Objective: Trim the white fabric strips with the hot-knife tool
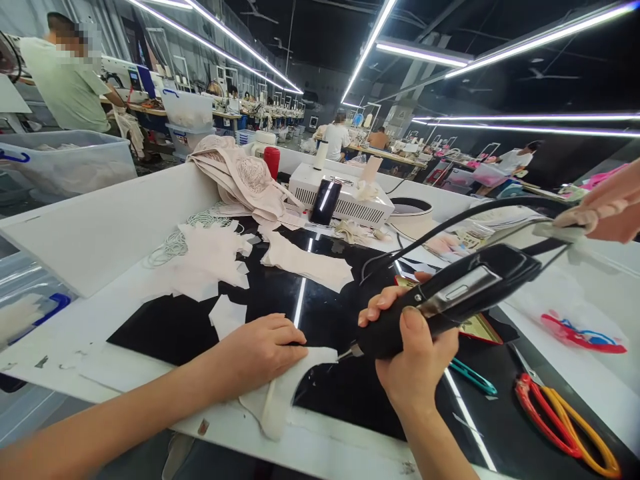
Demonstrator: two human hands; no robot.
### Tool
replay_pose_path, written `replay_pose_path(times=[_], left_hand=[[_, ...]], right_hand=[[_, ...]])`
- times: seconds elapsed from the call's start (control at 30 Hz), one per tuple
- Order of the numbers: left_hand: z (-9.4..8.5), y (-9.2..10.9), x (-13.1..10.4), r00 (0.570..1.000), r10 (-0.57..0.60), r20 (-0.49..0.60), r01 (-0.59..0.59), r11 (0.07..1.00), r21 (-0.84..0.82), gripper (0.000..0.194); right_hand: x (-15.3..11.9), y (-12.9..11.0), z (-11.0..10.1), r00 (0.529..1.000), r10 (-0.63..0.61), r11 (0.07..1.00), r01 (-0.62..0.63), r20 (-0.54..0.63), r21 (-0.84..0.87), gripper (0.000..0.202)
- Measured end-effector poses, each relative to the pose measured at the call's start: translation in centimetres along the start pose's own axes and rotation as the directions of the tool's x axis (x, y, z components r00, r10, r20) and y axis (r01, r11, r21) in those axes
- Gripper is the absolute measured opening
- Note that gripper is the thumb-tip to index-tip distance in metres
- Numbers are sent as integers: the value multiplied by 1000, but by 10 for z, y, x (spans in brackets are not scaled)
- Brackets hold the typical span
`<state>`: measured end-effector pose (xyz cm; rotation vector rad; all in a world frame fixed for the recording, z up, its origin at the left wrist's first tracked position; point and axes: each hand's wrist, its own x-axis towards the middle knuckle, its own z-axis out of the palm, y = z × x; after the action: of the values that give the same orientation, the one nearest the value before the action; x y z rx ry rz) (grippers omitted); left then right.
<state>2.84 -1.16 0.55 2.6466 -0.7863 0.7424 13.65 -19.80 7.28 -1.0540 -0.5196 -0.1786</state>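
Observation:
My left hand (257, 357) lies flat on a pale fabric piece (280, 400) near the front of the black board (350, 400), fingers stretched toward the right. In my right hand (417, 363) is a black corded handheld tool (460, 293) with a silver panel on its body, tilted so that its thin metal tip points left. That tip is at or very close to the right corner of the fabric piece; contact cannot be told. Behind my left hand lie a small white piece (229, 317), a stack of pale cut pieces (307, 260) and a larger pale pile (207, 260).
Red-and-yellow-handled scissors (565, 413) and a teal cutter (473, 377) lie at right. At the back are a phone (326, 201), a white vented box (345, 193) and stacked lace bra cups (240, 170). The tool's black cable (450, 223) arches rightward. A person (65, 80) works at left.

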Motion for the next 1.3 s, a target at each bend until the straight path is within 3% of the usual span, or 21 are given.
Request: replay_pose_path(times=[0.27,0.43,0.73,0.9,1.3], left_hand=[[-3,2,0,997,-82,-15,80,992,-98,21],[-1,1,-1,998,-58,-2,58,993,-103,21],[1,1,-1,997,-77,-28,74,992,-100,19],[-1,2,-1,997,-71,-16,69,993,-101,19],[-4,2,-1,993,-117,2,116,980,-164,20]], right_hand=[[3,4,19,1000,-10,999,8,29,37,40],[0,12,23,999,-9,999,7,40,46,42],[2,8,23,1000,4,1000,-5,26,8,37],[4,5,16,999,-47,999,47,-23,-5,37],[3,1,16,1000,3,1000,-3,-20,-4,38]])
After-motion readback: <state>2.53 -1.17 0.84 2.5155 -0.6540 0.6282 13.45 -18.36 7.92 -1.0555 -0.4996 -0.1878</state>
